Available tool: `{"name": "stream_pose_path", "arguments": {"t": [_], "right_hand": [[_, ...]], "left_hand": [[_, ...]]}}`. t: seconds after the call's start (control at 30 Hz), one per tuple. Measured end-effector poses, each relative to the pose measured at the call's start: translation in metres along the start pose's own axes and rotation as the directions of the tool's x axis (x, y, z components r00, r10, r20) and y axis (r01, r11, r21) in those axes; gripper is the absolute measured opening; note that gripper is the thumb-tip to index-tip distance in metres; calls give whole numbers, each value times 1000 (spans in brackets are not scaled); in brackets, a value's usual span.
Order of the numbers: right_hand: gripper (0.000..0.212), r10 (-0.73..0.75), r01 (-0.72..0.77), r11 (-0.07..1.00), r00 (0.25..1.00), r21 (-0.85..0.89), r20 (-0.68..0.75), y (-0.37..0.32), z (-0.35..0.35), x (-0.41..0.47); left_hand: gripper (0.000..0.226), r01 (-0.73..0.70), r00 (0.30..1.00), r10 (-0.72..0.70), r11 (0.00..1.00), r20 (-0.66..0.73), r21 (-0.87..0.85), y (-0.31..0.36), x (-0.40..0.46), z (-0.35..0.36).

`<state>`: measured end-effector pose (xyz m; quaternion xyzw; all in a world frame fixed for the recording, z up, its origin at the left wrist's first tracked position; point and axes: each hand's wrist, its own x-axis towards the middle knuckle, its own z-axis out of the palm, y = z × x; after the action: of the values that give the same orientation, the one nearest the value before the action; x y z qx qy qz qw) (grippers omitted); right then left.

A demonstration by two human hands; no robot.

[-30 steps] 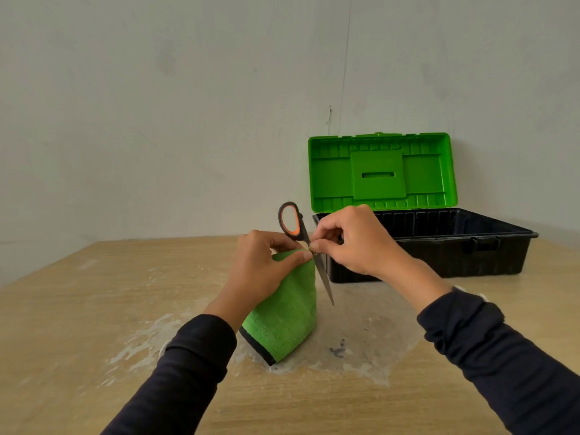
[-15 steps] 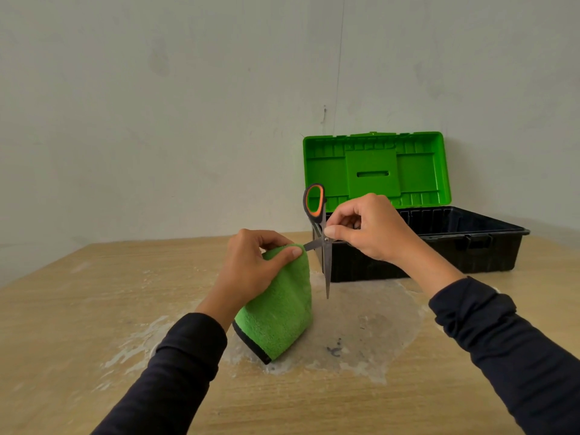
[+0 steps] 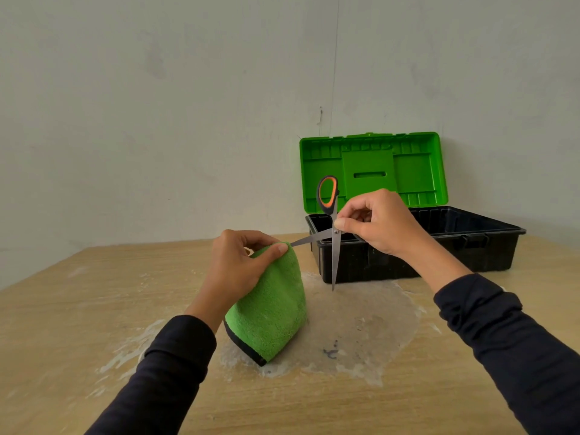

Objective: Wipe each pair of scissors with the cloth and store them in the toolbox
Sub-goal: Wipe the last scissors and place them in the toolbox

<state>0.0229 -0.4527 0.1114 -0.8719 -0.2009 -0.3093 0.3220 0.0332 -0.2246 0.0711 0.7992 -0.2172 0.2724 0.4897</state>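
My right hand (image 3: 378, 224) pinches a pair of scissors (image 3: 334, 255) near the pivot, holding them in the air in front of the toolbox. The scissors have a black and orange handle pointing up. Their blades are spread: one hangs straight down, the other points left. My left hand (image 3: 240, 266) grips a folded green cloth (image 3: 271, 312) with a black edge, and the left-pointing blade tip meets the cloth at my thumb. The toolbox (image 3: 470, 243) has a black base and an upright green lid, standing open behind my right hand.
The wooden table (image 3: 62, 324) carries a pale, rough patch of residue (image 3: 361, 324) under the cloth and scissors, with a small dark mark on it. A plain grey wall rises right behind the table and toolbox.
The scissor blades have spread open, one swinging left to the cloth. My right hand with the scissors has moved right, away from my left hand, toward the toolbox.
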Motion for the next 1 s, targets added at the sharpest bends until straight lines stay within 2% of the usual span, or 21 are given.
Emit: {"name": "stream_pose_path", "arguments": {"t": [0.1, 0.17, 0.27, 0.33, 0.43, 0.57, 0.67, 0.83, 1.0], "right_hand": [[7, 20, -18, 999, 998, 30, -64, 4, -6, 1], [7, 55, -41, 995, 985, 91, -163, 6, -10, 2], [5, 180, -104, 962, 937, 253, -300, 2, -5, 4], [7, 303, -162, 900, 900, 405, -313, -4, 8, 5], [9, 478, -236, 742, 842, 627, -250, -13, 29, 5], [11, 549, -296, 556, 833, 776, -76, -22, 47, 0], [6, 545, -340, 528, 838, 778, -3, -28, 53, -3], [6, 533, -364, 458, 842, 811, 77, -35, 57, -4], [1, 510, -406, 356, 839, 842, 189, -37, 56, -7]], "left_hand": [[13, 21, 999, -21, 1000, -39, -9, -2, 0, -3], [12, 34, 999, -34, 999, -33, -3, -2, -1, -3], [5, 38, 999, -38, 999, 22, 21, 0, -3, 4], [8, 44, 996, -48, 997, 69, 58, 0, -5, 10], [22, 49, 994, -56, 996, 96, 71, 0, -6, 17], [16, 95, 995, -93, 995, 40, -43, 6, -5, 22], [14, 157, 986, -166, 966, -28, -207, 10, -5, 25], [12, 240, 939, -327, 846, -108, -477, 13, -5, 28], [7, 228, 907, -405, 702, -115, -675, 14, -2, 25]]}}
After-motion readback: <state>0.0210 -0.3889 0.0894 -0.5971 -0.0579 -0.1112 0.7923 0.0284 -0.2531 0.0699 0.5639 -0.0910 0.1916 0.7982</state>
